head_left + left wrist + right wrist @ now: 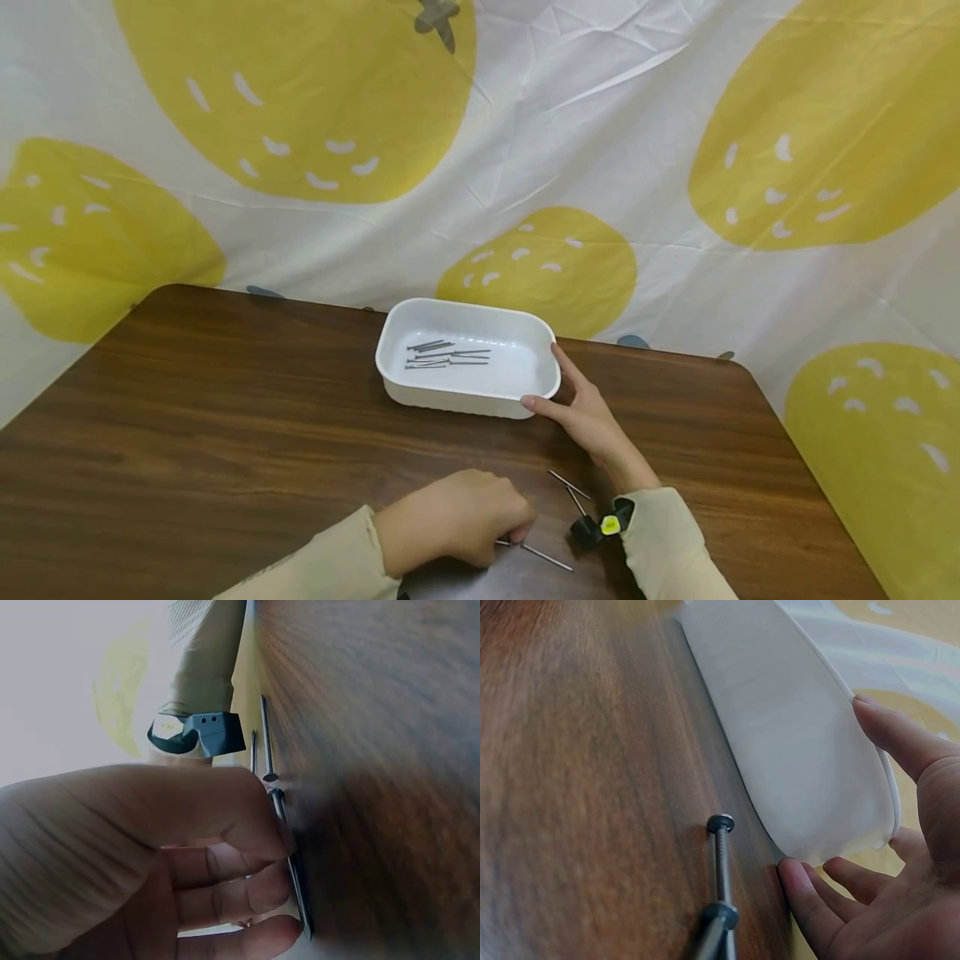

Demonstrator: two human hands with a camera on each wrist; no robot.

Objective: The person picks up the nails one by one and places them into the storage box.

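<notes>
At the near side of the table, my left hand (468, 512) is low over the wood with curled fingers. In the left wrist view its thumb and fingertips pinch a steel nail (298, 889) close to the tabletop. Another nail (547, 557) lies just right of that hand. My right hand (588, 417) holds the right end of a white plastic tray (457, 398), thumb on the near rim and fingers round the end. Several nails (450, 358) lie inside the tray, mostly toward its left half.
Two more nails, an upper nail (568, 484) and a lower nail (576, 500), lie on the brown wooden table (225, 433) beside the right wrist. A black wrist camera (587, 532) sits near them. Behind the table hangs a white cloth (525, 150) with yellow fruit prints.
</notes>
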